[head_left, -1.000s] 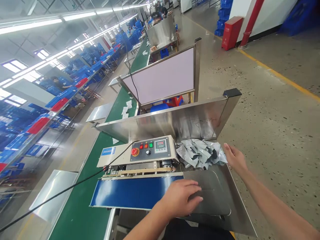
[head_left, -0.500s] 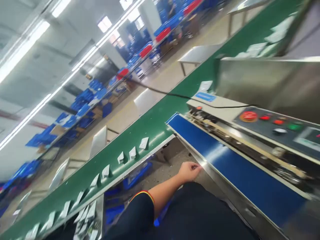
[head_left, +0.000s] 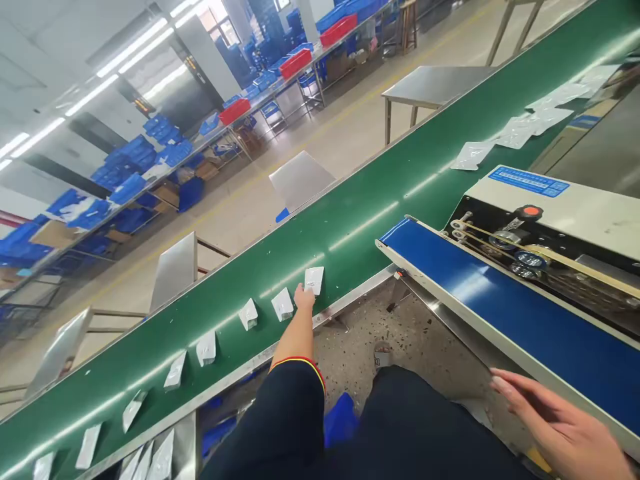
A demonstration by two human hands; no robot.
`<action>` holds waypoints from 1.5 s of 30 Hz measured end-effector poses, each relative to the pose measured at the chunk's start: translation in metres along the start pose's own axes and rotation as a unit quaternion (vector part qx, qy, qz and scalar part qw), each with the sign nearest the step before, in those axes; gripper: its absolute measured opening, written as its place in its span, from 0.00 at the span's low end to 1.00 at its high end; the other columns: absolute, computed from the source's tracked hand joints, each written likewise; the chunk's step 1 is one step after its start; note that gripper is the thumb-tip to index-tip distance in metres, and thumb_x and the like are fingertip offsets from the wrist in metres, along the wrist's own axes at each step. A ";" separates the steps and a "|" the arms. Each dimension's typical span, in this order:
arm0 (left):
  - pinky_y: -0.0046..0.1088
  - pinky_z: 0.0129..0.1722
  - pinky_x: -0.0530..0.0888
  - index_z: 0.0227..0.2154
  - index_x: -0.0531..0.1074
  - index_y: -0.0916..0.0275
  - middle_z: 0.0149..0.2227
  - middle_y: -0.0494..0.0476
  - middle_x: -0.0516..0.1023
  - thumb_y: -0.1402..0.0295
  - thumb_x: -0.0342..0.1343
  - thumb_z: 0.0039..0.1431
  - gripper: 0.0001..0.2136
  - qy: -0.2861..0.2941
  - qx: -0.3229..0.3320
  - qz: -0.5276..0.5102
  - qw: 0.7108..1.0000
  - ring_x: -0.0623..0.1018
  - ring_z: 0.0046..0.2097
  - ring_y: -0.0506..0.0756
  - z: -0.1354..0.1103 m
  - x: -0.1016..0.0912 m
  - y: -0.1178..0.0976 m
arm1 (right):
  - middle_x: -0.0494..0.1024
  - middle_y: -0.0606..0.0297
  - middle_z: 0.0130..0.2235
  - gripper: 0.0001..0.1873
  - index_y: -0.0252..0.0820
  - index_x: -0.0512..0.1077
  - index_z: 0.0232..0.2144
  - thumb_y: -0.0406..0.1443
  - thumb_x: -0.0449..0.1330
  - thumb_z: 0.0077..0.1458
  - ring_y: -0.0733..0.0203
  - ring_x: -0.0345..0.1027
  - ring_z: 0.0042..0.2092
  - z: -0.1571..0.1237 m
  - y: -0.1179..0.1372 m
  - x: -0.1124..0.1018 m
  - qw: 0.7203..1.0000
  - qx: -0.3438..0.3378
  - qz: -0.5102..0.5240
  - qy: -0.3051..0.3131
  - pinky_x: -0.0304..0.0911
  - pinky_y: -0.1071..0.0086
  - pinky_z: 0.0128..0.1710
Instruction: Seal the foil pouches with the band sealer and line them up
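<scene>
My left hand [head_left: 305, 300] reaches out over the green conveyor belt [head_left: 350, 220], its fingers closed at the near left edge of a small white packet [head_left: 315, 279]. Part of the fingers is hidden by that packet. Similar packets, such as the neighbouring white packet [head_left: 283, 305], lie spaced in a row down the belt to the lower left. My right hand [head_left: 565, 423] is at the lower right, beside the edge of the blue feed belt [head_left: 465, 287]. Its fingers are loosely curved and a little apart, with nothing in them.
A machine [head_left: 575, 213] with rollers and drive bands stands right of the blue belt. Flat white pouches [head_left: 517, 131] lie farther up the green belt. More packets [head_left: 160, 457] are heaped at the lower left. Metal tables [head_left: 435, 87] stand beyond the conveyor.
My left hand has gone from beside the blue belt's frame to a packet on the green belt. My right hand has come into view. The view has shifted and the row of packets appears farther right.
</scene>
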State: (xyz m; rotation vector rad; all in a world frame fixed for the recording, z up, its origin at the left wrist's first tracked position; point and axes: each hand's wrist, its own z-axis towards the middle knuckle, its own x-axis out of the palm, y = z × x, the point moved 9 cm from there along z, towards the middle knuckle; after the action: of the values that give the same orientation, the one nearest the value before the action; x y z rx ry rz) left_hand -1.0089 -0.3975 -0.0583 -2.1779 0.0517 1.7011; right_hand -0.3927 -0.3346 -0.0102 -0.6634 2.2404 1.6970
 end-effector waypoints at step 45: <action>0.36 0.45 0.81 0.34 0.87 0.65 0.34 0.60 0.87 0.59 0.69 0.61 0.12 0.561 0.230 -0.306 0.733 0.83 0.38 0.58 -0.552 0.236 -0.339 | 0.74 0.66 0.23 0.24 0.40 0.82 0.30 0.52 0.76 0.37 0.60 0.66 0.25 0.039 -0.165 -0.188 0.858 0.237 0.330 -0.315 0.62 0.70 0.19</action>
State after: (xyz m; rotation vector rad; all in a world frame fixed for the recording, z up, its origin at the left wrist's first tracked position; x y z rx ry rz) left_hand -0.3461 -0.2087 -0.0800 -2.1109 0.0512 -0.1283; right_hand -0.1511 -0.2944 -0.0733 0.7564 2.3146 1.1971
